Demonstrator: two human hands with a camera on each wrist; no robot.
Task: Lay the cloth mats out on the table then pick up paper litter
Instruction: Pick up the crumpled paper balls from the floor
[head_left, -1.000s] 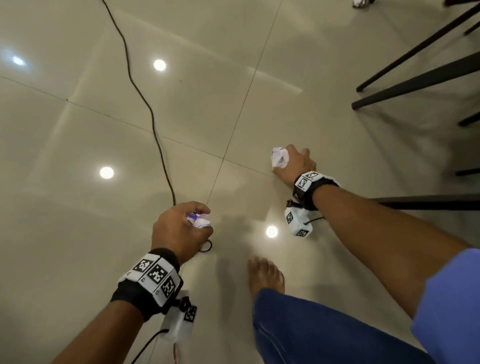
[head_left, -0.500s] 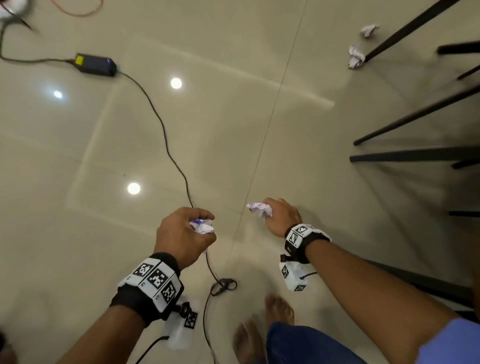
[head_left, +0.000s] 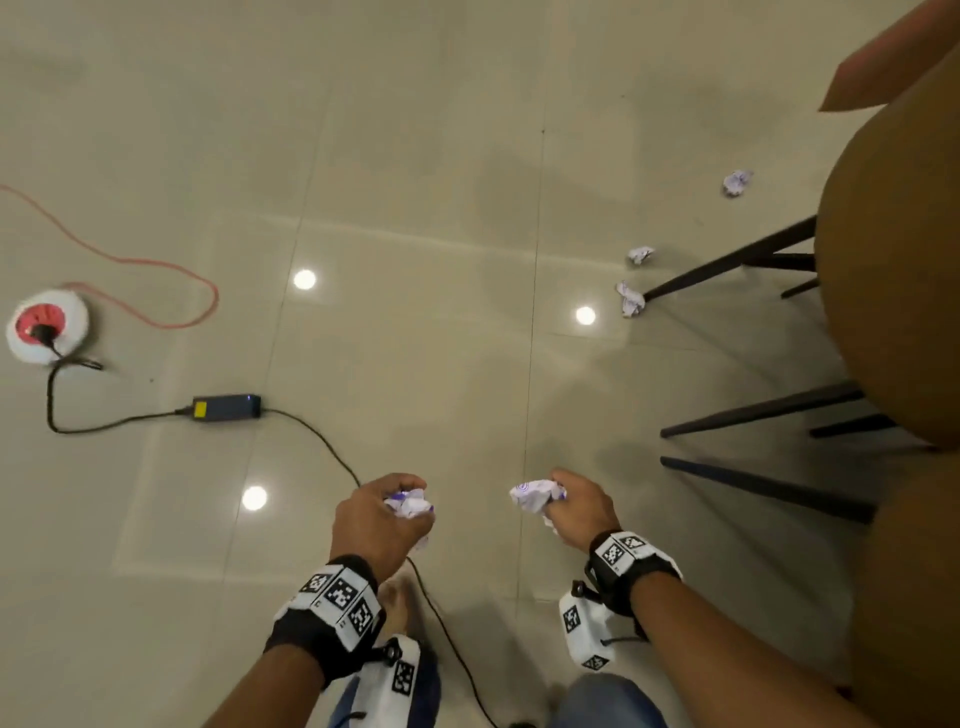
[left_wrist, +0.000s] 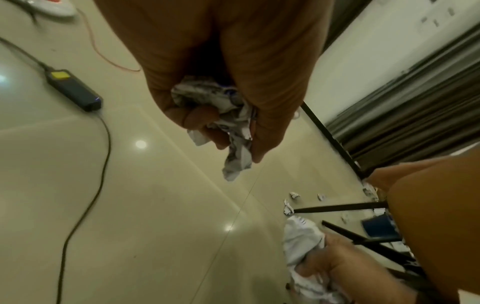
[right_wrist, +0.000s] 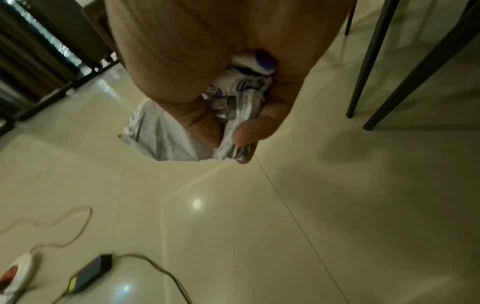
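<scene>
My left hand (head_left: 387, 514) grips a crumpled white and purple paper ball (head_left: 409, 503) over the tiled floor; the left wrist view shows the paper wad (left_wrist: 233, 131) squeezed between thumb and fingers (left_wrist: 262, 115). A second crumpled paper (head_left: 536, 496) sits in the grip of my right hand (head_left: 574, 506), and its fingers (right_wrist: 246, 133) curl round the printed paper (right_wrist: 233, 111) in the right wrist view. Three more paper balls lie on the floor ahead at the right: one (head_left: 737, 182) far off, one (head_left: 641, 254) nearer, one (head_left: 630, 299) beside a black table leg (head_left: 727, 262).
A brown table edge (head_left: 893, 260) fills the right side, with black legs (head_left: 763, 408) beneath. A black power adapter (head_left: 226, 407) and its cable (head_left: 322, 441) cross the floor toward my feet. A white and red socket reel (head_left: 47, 332) with an orange cord (head_left: 156, 265) lies at the left.
The view has swung upward and forward, bringing the adapter, the socket reel and the floor litter into sight. Both hands kept their papers and drew closer together.
</scene>
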